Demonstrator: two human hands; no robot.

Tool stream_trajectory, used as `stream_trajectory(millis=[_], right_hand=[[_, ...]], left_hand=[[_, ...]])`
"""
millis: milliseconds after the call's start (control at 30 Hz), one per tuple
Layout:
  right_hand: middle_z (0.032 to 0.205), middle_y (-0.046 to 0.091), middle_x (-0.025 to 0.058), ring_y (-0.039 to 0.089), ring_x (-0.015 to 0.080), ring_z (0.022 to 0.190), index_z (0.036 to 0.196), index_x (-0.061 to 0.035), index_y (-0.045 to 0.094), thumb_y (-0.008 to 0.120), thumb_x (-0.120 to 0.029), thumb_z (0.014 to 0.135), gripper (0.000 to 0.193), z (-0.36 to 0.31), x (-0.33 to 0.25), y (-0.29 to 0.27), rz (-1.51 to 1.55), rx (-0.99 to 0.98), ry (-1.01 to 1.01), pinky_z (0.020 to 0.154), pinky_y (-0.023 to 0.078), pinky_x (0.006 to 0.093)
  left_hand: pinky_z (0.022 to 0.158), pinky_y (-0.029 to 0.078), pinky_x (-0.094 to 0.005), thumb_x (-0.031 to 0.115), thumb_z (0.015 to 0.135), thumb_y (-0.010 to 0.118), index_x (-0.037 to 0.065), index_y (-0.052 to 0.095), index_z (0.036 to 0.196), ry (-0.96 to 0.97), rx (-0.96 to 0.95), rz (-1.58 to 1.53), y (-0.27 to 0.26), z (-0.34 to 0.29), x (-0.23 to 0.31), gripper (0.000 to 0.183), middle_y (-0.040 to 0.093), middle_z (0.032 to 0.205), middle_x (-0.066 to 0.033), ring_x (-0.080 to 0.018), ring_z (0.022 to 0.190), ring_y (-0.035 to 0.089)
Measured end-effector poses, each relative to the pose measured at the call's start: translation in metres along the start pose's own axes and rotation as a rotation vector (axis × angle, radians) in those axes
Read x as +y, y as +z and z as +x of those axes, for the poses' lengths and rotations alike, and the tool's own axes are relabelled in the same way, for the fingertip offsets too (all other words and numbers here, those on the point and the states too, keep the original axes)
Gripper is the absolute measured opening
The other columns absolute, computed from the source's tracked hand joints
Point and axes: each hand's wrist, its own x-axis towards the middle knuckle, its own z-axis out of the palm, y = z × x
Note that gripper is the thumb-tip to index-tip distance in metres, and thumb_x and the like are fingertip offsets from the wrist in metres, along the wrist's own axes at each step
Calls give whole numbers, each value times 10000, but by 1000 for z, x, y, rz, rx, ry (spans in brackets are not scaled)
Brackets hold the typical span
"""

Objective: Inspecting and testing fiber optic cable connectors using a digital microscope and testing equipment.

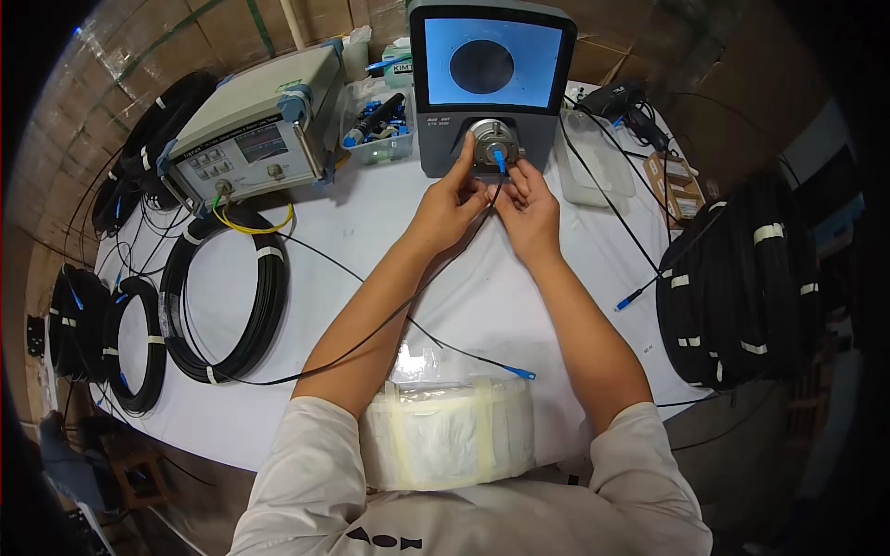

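Observation:
My left hand and my right hand meet in front of a grey inspection device with a screen. Both pinch a thin black cable just below its blue connector, which sits at the round metal port on the device's front. The screen shows a dark disc on a blue field. The cable runs back along my left forearm toward a black cable coil.
A grey test instrument stands at the far left with a yellow cable. Black cable coils lie at the left and right. A loose blue-tipped cable end and a taped white bundle lie near me. A clear bin holds parts.

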Motion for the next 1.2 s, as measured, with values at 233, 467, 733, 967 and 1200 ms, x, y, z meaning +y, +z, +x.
stream_trajectory(millis=[233, 467, 733, 967, 1200], right_hand=[[1404, 604, 288, 704, 217, 1090, 1465, 98, 432, 722, 2, 917, 628, 1, 3, 1, -21, 8, -8, 936, 569, 324], [1395, 612, 287, 706, 219, 1082, 1462, 90, 448, 731, -19, 918, 622, 1, 4, 1, -7, -2, -21, 936, 568, 328], [1386, 621, 282, 708, 221, 1087, 1468, 91, 446, 720, -15, 922, 620, 0, 4, 1, -28, 1, -2, 941, 565, 329], [1373, 630, 281, 714, 217, 1073, 1463, 75, 466, 714, -5, 923, 600, 0, 1, 2, -29, -1, -4, 934, 565, 323], [1365, 638, 275, 715, 206, 1052, 1460, 75, 471, 713, 0, 922, 595, -1, -3, 2, -62, -2, -2, 929, 567, 318]], left_hand=[[847, 501, -245, 41, 962, 681, 274, 116, 1676, 4, 8, 6, -2, 1, -2, 940, 667, 902, -50, -117, 832, 606], [845, 498, -244, 35, 961, 672, 289, 119, 1675, -13, 11, 9, -2, 2, -1, 938, 661, 906, -45, -115, 828, 594], [838, 496, -242, 33, 962, 665, 308, 129, 1673, -20, 8, 6, -2, 1, -2, 932, 656, 917, -44, -114, 828, 589], [837, 499, -246, 41, 966, 671, 311, 130, 1672, -12, 8, 27, -3, 1, -1, 930, 661, 917, -46, -112, 825, 587], [846, 500, -248, 42, 968, 670, 317, 135, 1671, -21, 8, 28, -3, 0, 0, 926, 670, 923, -46, -112, 830, 595]])
